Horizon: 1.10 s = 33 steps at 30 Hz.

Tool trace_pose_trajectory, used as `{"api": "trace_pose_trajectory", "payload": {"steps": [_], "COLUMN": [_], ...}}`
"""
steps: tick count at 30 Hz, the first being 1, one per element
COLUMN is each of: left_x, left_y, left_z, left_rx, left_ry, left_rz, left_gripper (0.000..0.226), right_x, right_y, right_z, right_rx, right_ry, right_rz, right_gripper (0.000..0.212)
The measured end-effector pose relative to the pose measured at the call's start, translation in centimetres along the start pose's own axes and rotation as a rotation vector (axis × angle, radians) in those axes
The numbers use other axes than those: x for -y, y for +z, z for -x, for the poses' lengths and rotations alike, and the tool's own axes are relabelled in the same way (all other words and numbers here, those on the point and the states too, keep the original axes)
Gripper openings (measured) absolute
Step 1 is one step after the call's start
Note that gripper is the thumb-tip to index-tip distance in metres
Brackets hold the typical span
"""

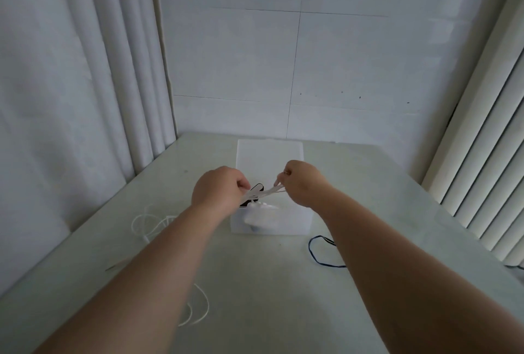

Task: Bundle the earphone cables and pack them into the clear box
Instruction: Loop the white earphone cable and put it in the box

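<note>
While the clear box (269,220) sits boxy and frosted on the smooth pale table (368,183), you stretch a thin white cable bundle (269,190) above its open top. Your left hand (218,190) and right hand (302,183) each pinch one end, forearms extended, wrists bent inward.

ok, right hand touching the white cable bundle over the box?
Touching. The head view shows the right hand pinching the strands of the white cable bundle at its fingers, while the left hand grips the other end above the clear box.
</note>
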<state>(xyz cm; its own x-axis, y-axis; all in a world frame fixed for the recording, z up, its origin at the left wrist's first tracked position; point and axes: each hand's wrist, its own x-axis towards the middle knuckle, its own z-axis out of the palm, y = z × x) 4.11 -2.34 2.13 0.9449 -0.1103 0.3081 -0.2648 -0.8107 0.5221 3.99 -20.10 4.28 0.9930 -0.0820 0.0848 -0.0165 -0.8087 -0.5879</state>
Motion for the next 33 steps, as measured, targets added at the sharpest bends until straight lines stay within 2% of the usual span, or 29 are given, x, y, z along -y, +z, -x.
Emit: {"api": "trace_pose_trajectory", "payload": {"steps": [3,7,12,17,20,23,24,29,33], "left_x": [-0.3,-0.3,-0.4,-0.5,-0.5,-0.6,-0.6,-0.2,-0.2], "left_y": [0.0,0.5,0.6,0.6,0.5,0.5,0.6,0.8,0.8], "left_z": [-0.6,-0.9,-1.0,-0.9,-0.9,-1.1,-1.1,-1.3,-1.4], "left_rx": [0.098,0.115,0.151,0.152,0.161,0.168,0.166,0.166,0.172], "left_ry": [0.013,0.054,0.08,0.081,0.082,0.097,0.106,0.114,0.091], "left_rz": [-0.133,-0.269,-0.333,-0.332,-0.346,-0.389,-0.401,-0.399,-0.317], "left_gripper": [0.02,0.025,0.029,0.029,0.029,0.03,0.03,0.033,0.029], "right_x": [0.0,0.3,0.4,0.3,-0.1,-0.3,-0.3,-0.5,-0.6], "right_y": [1.7,2.4,2.7,2.2,1.9,2.2,2.2,2.2,2.3], "right_z": [-0.6,-0.4,-0.5,-0.5,-0.6,-0.5,-0.5,0.1,0.4], "right_rx": [0.102,0.195,0.126,-0.061,-0.069,-0.099,-0.101,-0.08,-0.091], "right_ry": [-0.028,-0.084,-0.069,-0.016,-0.004,0.014,0.027,0.072,0.034], "right_rz": [0.218,0.458,0.483,0.266,0.316,0.323,0.326,0.401,0.416], "right_gripper": [0.021,0.033,0.03,0.006,0.014,0.038,0.04,0.013,0.018]}}
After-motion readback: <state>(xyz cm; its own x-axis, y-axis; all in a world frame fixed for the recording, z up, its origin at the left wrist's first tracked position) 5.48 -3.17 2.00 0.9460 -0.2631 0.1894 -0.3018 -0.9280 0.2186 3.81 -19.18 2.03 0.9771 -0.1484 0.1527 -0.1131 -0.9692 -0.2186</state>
